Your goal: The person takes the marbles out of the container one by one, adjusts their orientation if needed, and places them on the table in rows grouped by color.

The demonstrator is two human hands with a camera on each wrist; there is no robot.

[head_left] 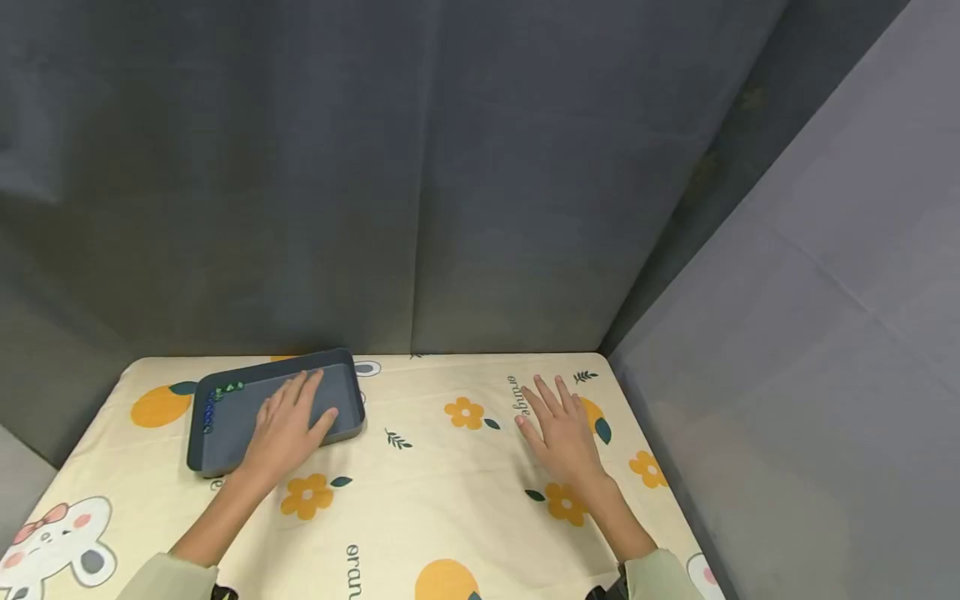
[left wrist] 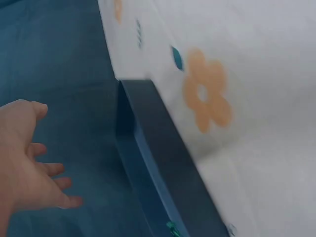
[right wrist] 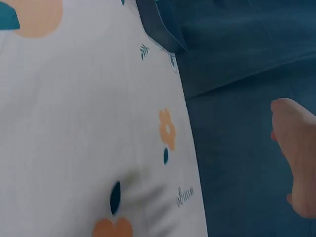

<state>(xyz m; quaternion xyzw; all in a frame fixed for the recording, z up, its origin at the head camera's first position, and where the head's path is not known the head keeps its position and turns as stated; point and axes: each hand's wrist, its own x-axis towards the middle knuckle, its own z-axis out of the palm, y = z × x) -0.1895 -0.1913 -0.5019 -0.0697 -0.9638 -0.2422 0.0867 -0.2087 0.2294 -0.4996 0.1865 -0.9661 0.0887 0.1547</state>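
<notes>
A dark grey rectangular tray (head_left: pixel 247 429) stands at the left of the table, set at a slant. Along its left inner side lie several small blue pieces (head_left: pixel 209 412), with several small green pieces (head_left: pixel 228 389) near the far left corner. My left hand (head_left: pixel 288 421) is stretched over the tray's right part, fingers spread and holding nothing. In the left wrist view the left hand (left wrist: pixel 29 163) shows beside the tray wall (left wrist: pixel 163 143). My right hand (head_left: pixel 561 433) hovers over the right side of the table, fingers spread, with nothing in it; its shadow falls on the cloth.
A cream tablecloth (head_left: pixel 420 500) printed with oranges, flowers and leaves covers the table. Dark grey fabric (head_left: pixel 420 208) rises behind the table's far edge, and a lighter grey panel (head_left: pixel 810 350) stands along the right side.
</notes>
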